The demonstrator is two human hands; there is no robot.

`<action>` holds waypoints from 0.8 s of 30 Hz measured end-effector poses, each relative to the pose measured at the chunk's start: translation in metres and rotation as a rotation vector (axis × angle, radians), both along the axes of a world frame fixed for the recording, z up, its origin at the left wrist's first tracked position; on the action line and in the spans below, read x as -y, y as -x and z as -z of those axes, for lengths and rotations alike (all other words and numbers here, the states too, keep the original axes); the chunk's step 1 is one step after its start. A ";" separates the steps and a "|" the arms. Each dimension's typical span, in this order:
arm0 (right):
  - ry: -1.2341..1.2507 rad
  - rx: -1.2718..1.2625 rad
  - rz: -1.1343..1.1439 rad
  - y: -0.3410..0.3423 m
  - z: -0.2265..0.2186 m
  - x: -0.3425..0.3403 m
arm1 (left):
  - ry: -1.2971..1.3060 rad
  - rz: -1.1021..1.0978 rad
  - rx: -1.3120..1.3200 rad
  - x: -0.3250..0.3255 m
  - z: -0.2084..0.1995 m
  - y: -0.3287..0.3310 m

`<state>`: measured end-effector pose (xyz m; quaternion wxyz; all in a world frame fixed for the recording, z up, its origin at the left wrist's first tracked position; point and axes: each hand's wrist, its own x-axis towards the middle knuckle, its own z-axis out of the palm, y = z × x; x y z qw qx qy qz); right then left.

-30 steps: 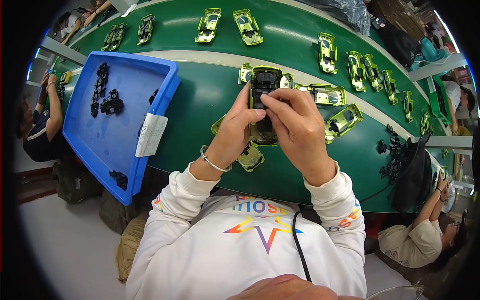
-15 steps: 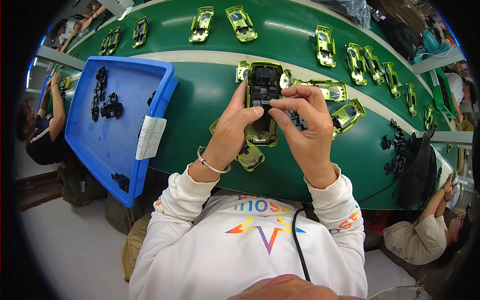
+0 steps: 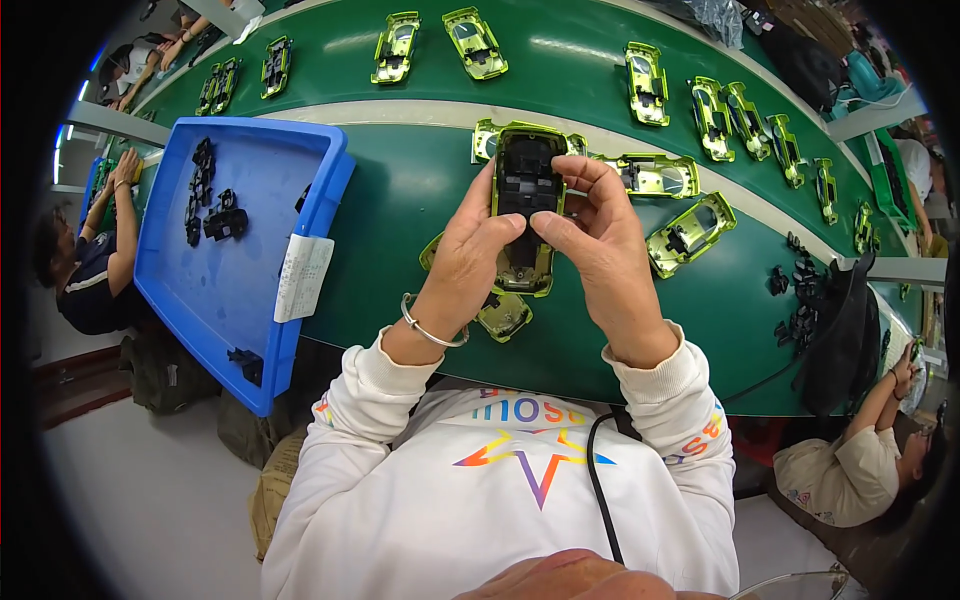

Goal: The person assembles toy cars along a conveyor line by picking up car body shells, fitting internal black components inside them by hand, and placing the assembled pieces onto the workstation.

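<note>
Basically, left hand (image 3: 458,262) and right hand (image 3: 608,245), fingers half-curled, grip lime toy-car body shell (image 3: 522,280), thumbs on black insert (image 3: 528,186), above green table (image 3: 400,195). Leftward: blue tray (image 3: 343,170), white label (image 3: 303,278), print illegible. Sweatshirt (image 3: 480,550): multicoloured lettering (image 3: 527,411).

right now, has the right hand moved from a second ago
Yes, the right hand: its fingers, thumb aside, have shifted rightward and away from the body, judged against the blue bin, to the right edge of the held car shell.

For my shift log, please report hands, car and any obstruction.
Left hand, right hand: both holding green toy car body, open side up. Thumbs partly hide interior.
</note>
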<state>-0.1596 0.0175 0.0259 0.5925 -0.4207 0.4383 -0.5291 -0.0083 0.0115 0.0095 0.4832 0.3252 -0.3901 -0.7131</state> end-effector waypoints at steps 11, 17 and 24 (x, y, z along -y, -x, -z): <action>-0.028 0.177 -0.046 0.001 0.002 0.011 | -0.131 -0.003 0.039 0.032 -0.027 -0.022; 0.032 -0.038 -0.068 0.039 0.015 -0.007 | -0.057 -0.109 0.215 0.157 -0.028 -0.117; -0.028 -0.253 -0.145 0.067 0.016 -0.036 | -0.213 -0.682 0.599 0.354 0.058 -0.263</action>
